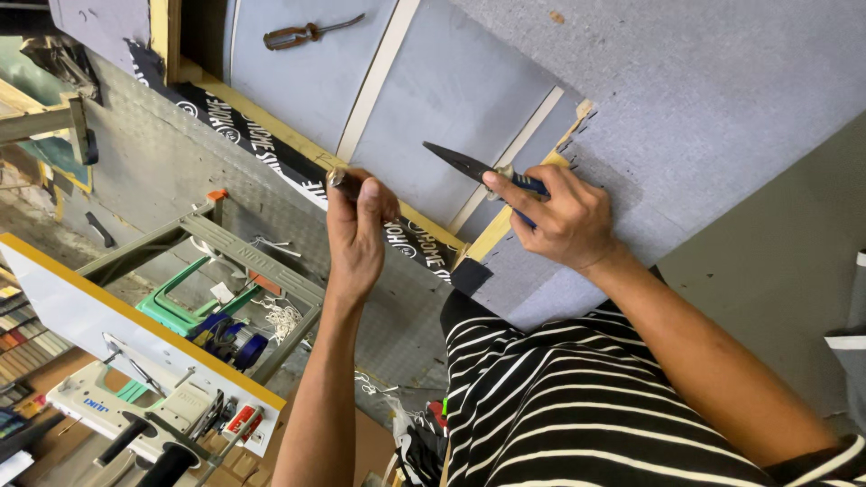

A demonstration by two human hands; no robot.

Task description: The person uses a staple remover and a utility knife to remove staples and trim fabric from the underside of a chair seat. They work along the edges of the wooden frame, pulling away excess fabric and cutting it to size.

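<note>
My right hand (561, 219) is closed around the blue handles of a pair of scissors (469, 165). Their dark blades point left over the grey fabric-covered board (704, 81), close to a yellow strip (494, 236) at its edge. My left hand (356, 230) pinches a small dark, metal-tipped object (344, 182) at the board's edge, right by a black printed band (244, 126) that runs along that edge. What that object is I cannot tell. The two hands are about a hand's width apart. My striped shirt (577, 397) fills the lower right.
A brown-handled screwdriver (307, 34) lies on the grey panel at the top. Below the board's edge stand a grey metal frame (244, 248), a green handled item (180, 307) and a white sewing machine (135, 406). Pale tape strips (374, 81) cross the panel.
</note>
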